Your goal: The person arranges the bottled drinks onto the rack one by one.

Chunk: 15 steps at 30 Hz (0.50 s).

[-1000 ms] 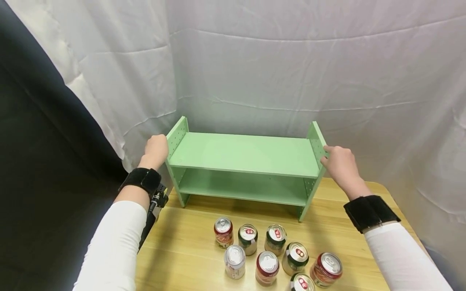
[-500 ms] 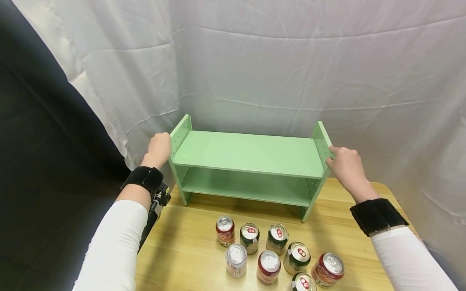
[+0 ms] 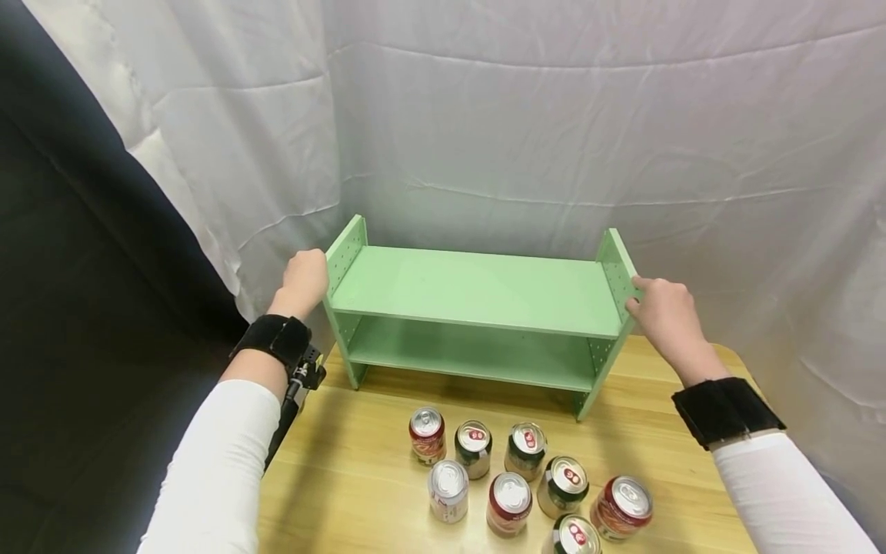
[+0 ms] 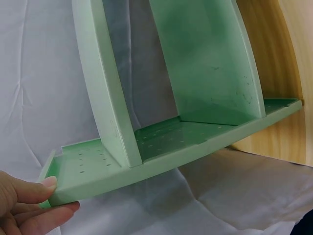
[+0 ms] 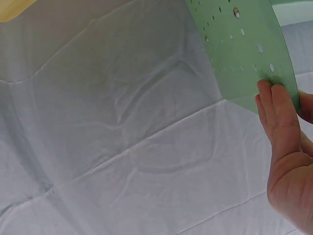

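Shelf [image 3: 477, 288]: 12 o'clock of the cans [image 3: 509, 504]; contact with the surface [image 3: 367, 454] unclear. Left hand [image 3: 303, 281] pinches the 9 o'clock panel [image 3: 346, 255]; right hand [image 3: 667, 317] pinches the 3 o'clock panel [image 3: 615, 268]. Probably stiff, light, slightly slippery; hold both panels.

Looks like a curtained-off booth, closer to a lab or studio set than to a kitchen or shop. Hung with pale, creased cloth [image 3: 484, 146] along the far side and right, and with black cloth [image 3: 90, 323] at the left. Furnished with a wooden desk [image 3: 367, 435], green shelf [image 3: 477, 288] and drink cans [image 3: 511, 496]. Equipped with black wrist straps [image 3: 728, 409] and a small device [image 3: 309, 371].
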Motion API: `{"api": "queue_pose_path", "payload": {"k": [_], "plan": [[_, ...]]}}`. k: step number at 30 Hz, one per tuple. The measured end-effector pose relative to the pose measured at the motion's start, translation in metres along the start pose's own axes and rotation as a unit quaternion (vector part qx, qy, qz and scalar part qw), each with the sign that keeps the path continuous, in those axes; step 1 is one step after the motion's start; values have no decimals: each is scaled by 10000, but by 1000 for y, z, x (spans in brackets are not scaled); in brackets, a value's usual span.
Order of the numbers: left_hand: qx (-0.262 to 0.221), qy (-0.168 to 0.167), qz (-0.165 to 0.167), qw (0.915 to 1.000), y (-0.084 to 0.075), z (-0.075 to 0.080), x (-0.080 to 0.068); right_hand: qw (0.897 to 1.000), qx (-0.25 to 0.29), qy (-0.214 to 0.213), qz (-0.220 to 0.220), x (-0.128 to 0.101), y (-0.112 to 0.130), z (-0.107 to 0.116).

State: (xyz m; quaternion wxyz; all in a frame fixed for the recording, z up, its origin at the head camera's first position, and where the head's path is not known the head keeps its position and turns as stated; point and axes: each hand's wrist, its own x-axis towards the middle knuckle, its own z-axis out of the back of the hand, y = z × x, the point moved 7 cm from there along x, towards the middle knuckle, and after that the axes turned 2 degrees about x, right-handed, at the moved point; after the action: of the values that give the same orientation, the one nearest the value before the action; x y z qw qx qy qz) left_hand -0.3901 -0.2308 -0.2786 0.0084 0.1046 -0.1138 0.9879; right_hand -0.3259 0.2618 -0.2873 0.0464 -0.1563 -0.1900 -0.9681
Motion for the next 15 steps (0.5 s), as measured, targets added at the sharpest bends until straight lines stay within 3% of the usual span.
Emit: {"api": "queue_pose_path", "payload": {"k": [15], "plan": [[106, -83, 70, 9999, -1, 2, -7, 9999, 75, -60, -34, -2, -3, 4]]}}
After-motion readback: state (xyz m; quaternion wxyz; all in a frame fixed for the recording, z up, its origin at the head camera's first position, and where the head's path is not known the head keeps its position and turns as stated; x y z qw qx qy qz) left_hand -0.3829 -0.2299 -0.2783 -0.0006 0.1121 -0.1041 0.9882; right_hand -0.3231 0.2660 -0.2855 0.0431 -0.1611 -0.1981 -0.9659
